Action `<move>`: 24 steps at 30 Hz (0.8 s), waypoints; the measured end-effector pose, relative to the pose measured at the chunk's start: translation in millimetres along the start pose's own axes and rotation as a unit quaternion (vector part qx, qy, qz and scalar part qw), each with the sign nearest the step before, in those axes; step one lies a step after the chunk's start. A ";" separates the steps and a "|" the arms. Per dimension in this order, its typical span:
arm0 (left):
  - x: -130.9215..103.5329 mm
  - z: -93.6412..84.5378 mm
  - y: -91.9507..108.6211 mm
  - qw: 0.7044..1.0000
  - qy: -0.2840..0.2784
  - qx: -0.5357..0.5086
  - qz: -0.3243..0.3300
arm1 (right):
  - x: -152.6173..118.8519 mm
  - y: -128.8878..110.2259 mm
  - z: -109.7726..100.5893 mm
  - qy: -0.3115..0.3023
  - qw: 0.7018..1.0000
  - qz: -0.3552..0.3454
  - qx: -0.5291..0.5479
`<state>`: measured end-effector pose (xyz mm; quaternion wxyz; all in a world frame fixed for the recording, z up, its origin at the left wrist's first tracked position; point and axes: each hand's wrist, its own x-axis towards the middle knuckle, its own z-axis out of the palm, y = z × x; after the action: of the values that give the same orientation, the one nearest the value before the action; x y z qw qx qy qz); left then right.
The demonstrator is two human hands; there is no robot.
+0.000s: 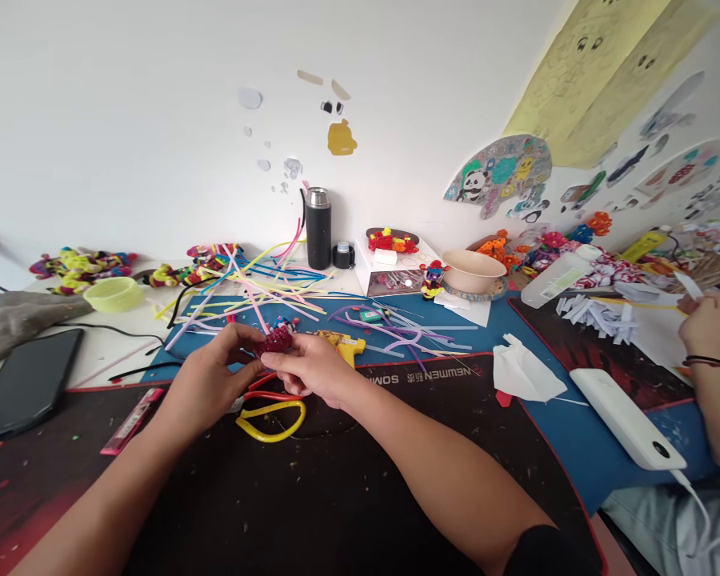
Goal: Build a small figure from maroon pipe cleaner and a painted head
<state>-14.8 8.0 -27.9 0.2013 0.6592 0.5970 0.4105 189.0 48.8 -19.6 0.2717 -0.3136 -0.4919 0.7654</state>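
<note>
Over the dark mat, my left hand point(213, 376) and my right hand point(315, 368) meet at a dark red, fuzzy coiled piece point(276, 340), apparently of pipe cleaner. Fingers of both hands are closed around it, hiding part of its shape. Just below the hands lies a tool with yellow and red looped handles point(271, 422); its working end is hidden. Behind my right hand sits a yellow glue gun point(349, 347), partly covered. A small blue and red piece point(285, 322) shows just beyond the held one.
Loose pipe cleaners point(258, 292) spread behind the hands. A black thermos point(318, 228) stands by the wall. At left are a phone point(30, 384) and a yellow-green bowl point(114, 294). On the right are a white power bank point(627, 420), crumpled tissue point(525, 370) and another person's hand point(711, 324).
</note>
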 end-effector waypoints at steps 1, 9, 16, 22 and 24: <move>1.5 -2.8 0.1 0.999 -0.019 -0.034 -0.009 | 0.2 -0.4 -0.9 -0.001 1.000 -0.004 -0.002; 8.2 -15.2 10.2 0.958 -0.053 -0.266 -0.091 | 2.6 -0.7 -4.7 0.004 0.999 -0.037 -0.009; 8.3 -25.6 8.1 0.939 -0.079 -0.301 -0.145 | 7.2 -1.5 -14.3 0.045 0.990 -0.109 -0.075; 12.7 -25.6 14.4 0.960 -0.094 -0.206 -0.166 | 8.2 -7.7 -19.7 0.112 0.977 -0.140 -0.113; 13.9 -24.0 11.0 0.966 -0.027 -0.200 -0.163 | 8.7 -3.9 -19.4 0.126 0.968 -0.166 -0.140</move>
<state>-27.5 13.5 -1.4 0.4091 0.5097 0.5968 0.4655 198.2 67.9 -24.0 0.4078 -0.3563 -0.6011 0.5878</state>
